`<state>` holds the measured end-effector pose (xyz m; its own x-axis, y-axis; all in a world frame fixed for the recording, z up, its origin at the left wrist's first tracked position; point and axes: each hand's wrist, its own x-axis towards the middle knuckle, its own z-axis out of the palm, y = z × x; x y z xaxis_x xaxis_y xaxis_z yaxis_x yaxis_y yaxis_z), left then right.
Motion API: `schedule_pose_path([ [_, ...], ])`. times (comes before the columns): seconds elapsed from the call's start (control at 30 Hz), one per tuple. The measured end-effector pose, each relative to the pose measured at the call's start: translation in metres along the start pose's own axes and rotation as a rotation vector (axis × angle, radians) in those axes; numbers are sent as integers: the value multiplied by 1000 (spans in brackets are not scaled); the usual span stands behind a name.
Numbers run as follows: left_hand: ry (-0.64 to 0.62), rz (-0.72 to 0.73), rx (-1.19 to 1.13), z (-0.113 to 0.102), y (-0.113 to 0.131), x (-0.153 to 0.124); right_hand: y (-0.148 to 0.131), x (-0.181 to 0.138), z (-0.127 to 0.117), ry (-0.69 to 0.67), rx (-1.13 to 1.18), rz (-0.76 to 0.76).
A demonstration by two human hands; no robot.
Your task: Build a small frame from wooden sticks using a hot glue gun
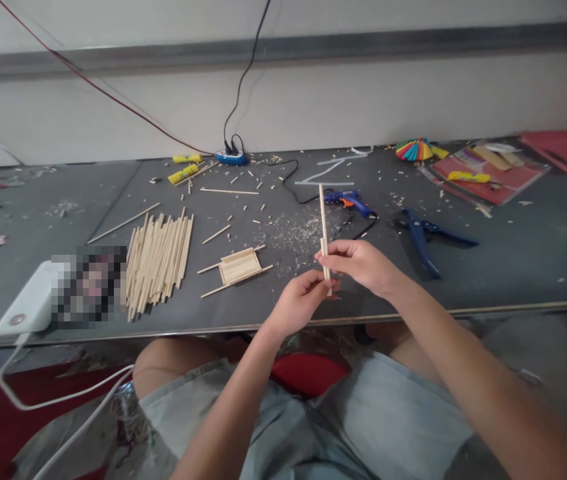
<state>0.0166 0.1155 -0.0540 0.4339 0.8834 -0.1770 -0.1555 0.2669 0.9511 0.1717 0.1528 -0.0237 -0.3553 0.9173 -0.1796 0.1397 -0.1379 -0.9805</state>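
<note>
Two wooden sticks [323, 217], one long and one shorter, are held upright side by side above the table's front part. My left hand [303, 300] pinches them at the lower end. Higher up, my right hand [358, 263] grips them between thumb and fingers, near the top of the shorter stick. A small frame of glued sticks [241, 267] lies to the left of my hands. Beyond my right hand rests a blue glue gun [351, 200] with an orange trigger. Blue cutting pliers [426, 243] lie to the right, handles spread.
A pile of wooden sticks [161, 260] lies left, beside a pixelated phone-like object [91, 287] and a white power bank [33, 300]. Clear glue sticks [326, 183], yellow tubes [183, 175] and a blue power socket [232, 157] are at the back. Stick offcuts and shavings litter the table.
</note>
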Motion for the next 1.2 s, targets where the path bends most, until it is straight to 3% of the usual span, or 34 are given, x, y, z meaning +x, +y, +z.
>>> schedule_pose_path([
  [0.27, -20, 25, -176, 15, 41, -1, -35, 3, -8, -61, -24, -34],
  [0.67, 37, -26, -226, 14, 50, 0, -45, 4, -8, 22, -284, -161],
  [1.0, 67, 18, -165, 14, 49, 0, -49, 1, -5, 25, -256, -126],
  [1.2, 35, -14, -259, 17, 59, -5, -53, 0, -5, 27, -278, -123],
])
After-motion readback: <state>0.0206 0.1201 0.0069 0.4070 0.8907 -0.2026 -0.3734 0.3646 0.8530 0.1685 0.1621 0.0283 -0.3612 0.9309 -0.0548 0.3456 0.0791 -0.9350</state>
